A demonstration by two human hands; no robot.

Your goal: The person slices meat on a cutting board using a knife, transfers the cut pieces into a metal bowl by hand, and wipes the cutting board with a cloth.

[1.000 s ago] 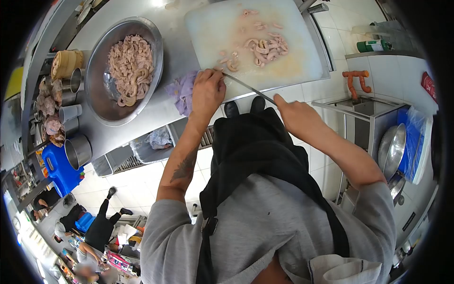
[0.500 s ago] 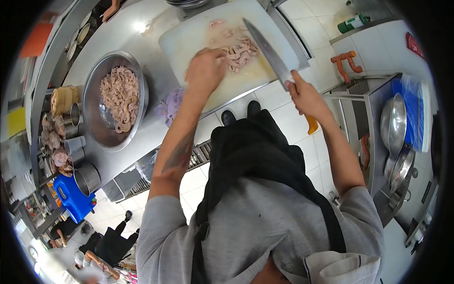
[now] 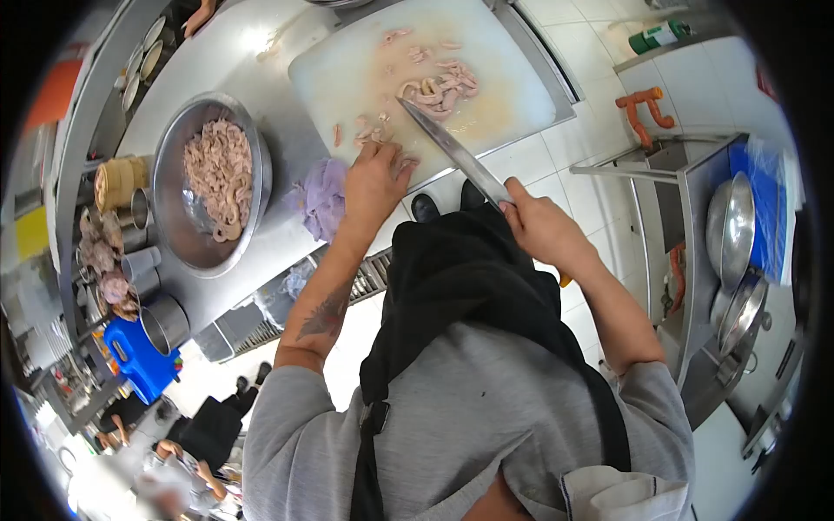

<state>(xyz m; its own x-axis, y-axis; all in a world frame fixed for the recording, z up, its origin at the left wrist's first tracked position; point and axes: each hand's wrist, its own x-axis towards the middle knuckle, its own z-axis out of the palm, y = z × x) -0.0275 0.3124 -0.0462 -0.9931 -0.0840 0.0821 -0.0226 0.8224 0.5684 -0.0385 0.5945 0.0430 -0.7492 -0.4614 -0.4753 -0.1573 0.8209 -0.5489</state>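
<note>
1. Sliced meat lies piled near the middle of the cutting board; smaller bits lie toward its near left corner.
2. The left hand is at that corner, fingers bent beside the bits, thumb apart; whether it pinches any, I cannot tell.
3. The right hand, beyond the board's near edge, is closed round the handle of a knife, whose blade slants across that edge.
4. Left of the board, a purple cloth lies at the bench's near edge, past it a metal bowl of meat.
</note>
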